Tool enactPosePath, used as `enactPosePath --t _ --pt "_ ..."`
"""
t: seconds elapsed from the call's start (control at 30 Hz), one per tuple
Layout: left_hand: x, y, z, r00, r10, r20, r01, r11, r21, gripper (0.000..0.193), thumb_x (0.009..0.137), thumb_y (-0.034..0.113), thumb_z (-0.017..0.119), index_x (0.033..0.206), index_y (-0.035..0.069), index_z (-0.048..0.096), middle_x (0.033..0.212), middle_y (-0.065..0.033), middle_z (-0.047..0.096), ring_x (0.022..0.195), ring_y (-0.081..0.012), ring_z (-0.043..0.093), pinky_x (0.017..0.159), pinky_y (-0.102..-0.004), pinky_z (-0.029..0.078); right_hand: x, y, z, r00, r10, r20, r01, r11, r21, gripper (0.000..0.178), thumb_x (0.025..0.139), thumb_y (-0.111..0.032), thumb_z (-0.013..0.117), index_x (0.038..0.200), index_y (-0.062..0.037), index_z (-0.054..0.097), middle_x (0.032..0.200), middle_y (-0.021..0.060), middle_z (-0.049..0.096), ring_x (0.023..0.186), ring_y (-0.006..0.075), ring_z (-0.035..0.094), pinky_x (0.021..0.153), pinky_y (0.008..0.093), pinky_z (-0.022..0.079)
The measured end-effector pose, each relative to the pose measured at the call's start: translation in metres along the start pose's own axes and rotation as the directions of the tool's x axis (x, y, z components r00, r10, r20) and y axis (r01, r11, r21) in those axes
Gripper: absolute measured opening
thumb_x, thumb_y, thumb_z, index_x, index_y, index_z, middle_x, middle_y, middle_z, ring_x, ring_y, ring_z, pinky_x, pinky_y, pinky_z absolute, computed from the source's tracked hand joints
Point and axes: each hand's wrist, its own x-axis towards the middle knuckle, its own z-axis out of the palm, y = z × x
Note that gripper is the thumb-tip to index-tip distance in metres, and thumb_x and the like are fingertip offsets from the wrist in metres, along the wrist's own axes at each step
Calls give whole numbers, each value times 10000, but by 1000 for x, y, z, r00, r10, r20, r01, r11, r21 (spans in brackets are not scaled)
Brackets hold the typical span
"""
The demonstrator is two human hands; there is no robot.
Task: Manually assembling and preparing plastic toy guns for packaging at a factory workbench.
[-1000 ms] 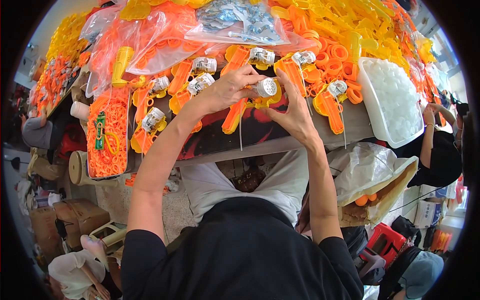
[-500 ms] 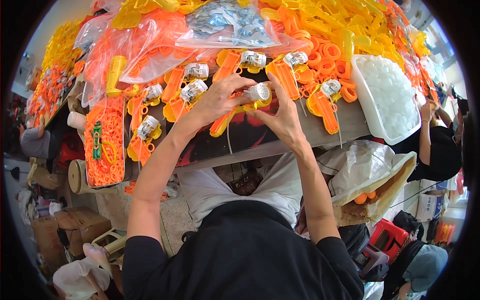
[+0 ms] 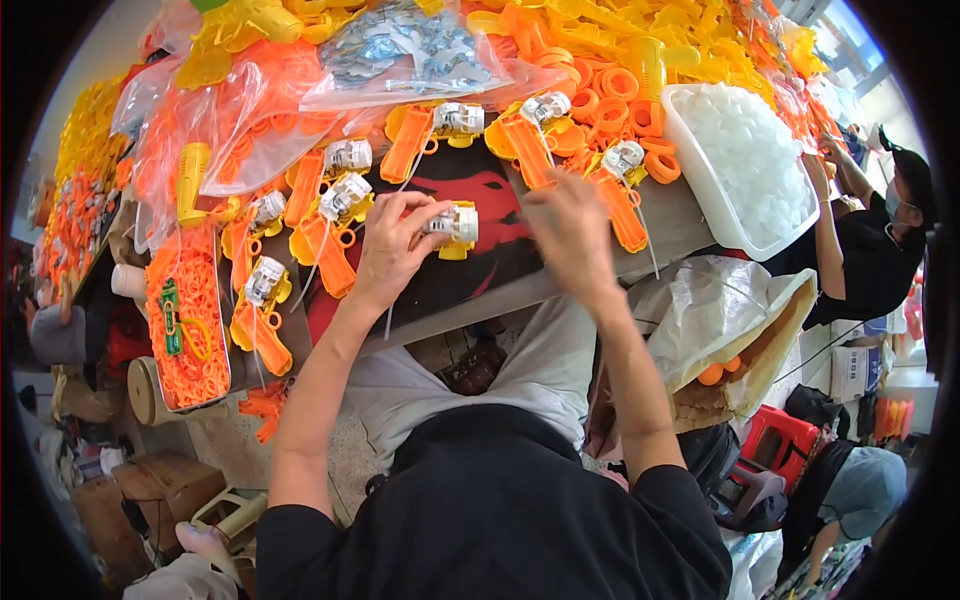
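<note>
Left hand (image 3: 395, 240) grasps a white-cylindered toy gun (image 3: 460, 222); right hand (image 3: 572, 235) is blurred, grip unclear. Seven similar guns (image 3: 408, 140) lie around, cylinders (image 3: 460, 119) fitted, seemingly unfinished.

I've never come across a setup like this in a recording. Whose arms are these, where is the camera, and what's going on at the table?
There is no machine here: a person works with two bare hands. The camera is a wide fisheye worn on the person's head, looking down, so edges bend and the arms rise from below. The left hand grips a yellow-and-white plastic piece. The right hand is apart from it and blurred, so its grip is unclear. On the table lie similar orange, yellow and white pieces, heaped yellow parts, small orange rings and a white tub of pale translucent pieces.
</note>
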Motion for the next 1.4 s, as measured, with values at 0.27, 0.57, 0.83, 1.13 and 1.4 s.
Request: enactPosePath --t 0.27,0.57,0.83,1.13,1.4 --pt "6 -2 12 990 -62 -126 73 994 85 469 779 213 819 1221 132 686 1173 -41 583 1120 -258 530 992 -418 402 18 60 24 995 91 41 -53 829 -557 210 765 -146 757 961 -75 735 1379 125 530 1334 360 424 1182 579 201" --pt "-27 11 5 957 -204 -204 264 906 330 401 758 187 805 1088 92 598 1276 -105 532 1201 -306 510 1043 -459 376 21 49 -5 949 70 306 19 961 -277 248 780 -206 803 845 -51 620 1573 220 318 1480 427 219 1210 636 64" --pt "-16 7 -7 977 -139 -164 184 933 309 161 815 144 753 918 75 651 1229 -73 595 1172 -294 529 1023 -449 389 -2 42 -26 942 -1 335 60 985 -164 258 738 -159 818 879 -73 620 1639 222 209 1517 464 111 1220 614 47" --pt "-13 -13 -8 998 -69 -6 69 982 175 176 929 130 678 1017 53 547 1410 -149 533 1303 -319 503 1099 -462 362 -37 -6 -43 994 19 109 19 941 -338 138 747 -43 754 852 -52 665 1368 166 513 1268 383 470 1139 563 301" --pt "-16 5 25 968 -111 -226 143 981 129 193 940 156 678 1049 70 543 1318 -168 588 1237 -330 547 1031 -449 391 -32 -38 16 973 -148 175 158 987 -43 172 780 -106 771 930 -88 689 962 29 620 956 242 577 884 399 415"
